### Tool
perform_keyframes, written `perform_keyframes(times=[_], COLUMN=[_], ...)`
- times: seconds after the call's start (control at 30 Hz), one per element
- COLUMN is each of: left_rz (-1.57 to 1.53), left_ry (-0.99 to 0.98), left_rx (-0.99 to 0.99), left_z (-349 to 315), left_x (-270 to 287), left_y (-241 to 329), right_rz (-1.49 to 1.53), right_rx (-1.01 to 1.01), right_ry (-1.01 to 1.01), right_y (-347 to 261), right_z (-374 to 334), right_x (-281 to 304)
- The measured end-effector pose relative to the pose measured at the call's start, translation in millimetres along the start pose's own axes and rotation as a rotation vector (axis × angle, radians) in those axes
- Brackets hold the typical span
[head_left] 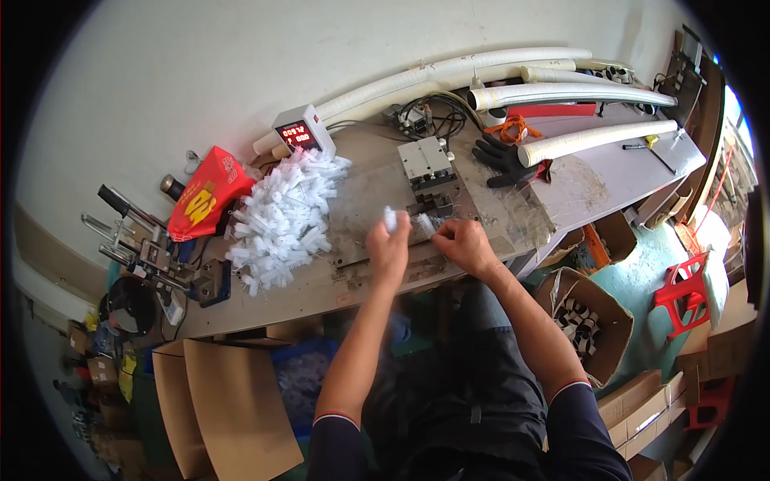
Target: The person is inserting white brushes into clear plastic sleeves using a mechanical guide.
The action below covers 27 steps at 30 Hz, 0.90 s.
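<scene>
My left hand (388, 250) is closed around a small translucent white plastic piece (391, 217) that sticks up from its fingertips. My right hand (468, 245) is closed too, its fingers pinched at the end of a second white piece (425, 225) with a ribbed or bristly look. Both hands hover near the bench's front edge, just short of a small metal fixture (427, 164) with a pale block and dark jaws. To the left lies a large heap of similar white pieces (285, 216). Fine detail of the held pieces is too small to make out.
Behind the heap stands a counter box (305, 131) with red digits. A red bag (210, 194) and a lever-handled metal device (152, 256) are at the left. Black gloves (505, 163) and long white tubes (597, 143) lie right. Cardboard boxes (241, 409) stand below.
</scene>
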<state>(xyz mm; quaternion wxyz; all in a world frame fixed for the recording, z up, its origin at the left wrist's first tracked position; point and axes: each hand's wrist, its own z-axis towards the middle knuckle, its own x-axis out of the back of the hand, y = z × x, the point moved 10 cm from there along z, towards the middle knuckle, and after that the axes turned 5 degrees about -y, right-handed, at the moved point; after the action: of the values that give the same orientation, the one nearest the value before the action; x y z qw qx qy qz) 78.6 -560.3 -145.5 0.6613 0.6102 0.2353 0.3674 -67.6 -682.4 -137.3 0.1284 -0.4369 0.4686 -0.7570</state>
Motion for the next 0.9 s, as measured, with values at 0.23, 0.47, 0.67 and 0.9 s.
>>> perform_keyframes(times=[0.23, 0.47, 0.67, 0.9], left_rz=[0.177, 0.098, 0.086, 0.157], left_ry=[0.211, 0.229, 0.234, 0.339], left_rx=[-0.205, -0.208, -0.196, -0.324], left_z=[8.8, 6.0, 5.4, -3.4], left_x=[30.8, 34.3, 34.0, 42.8], left_y=[9.1, 3.4, 1.8, 19.8], right_rz=[-0.165, -0.266, -0.282, -0.291], right_rx=[-0.231, -0.273, -0.293, -0.313], right_ry=[0.156, 0.233, 0.288, 0.319], right_y=[5.5, 3.8, 1.0, -1.3], right_z=[12.8, 14.3, 12.6, 13.6], right_x=[11.7, 6.4, 5.6, 7.3])
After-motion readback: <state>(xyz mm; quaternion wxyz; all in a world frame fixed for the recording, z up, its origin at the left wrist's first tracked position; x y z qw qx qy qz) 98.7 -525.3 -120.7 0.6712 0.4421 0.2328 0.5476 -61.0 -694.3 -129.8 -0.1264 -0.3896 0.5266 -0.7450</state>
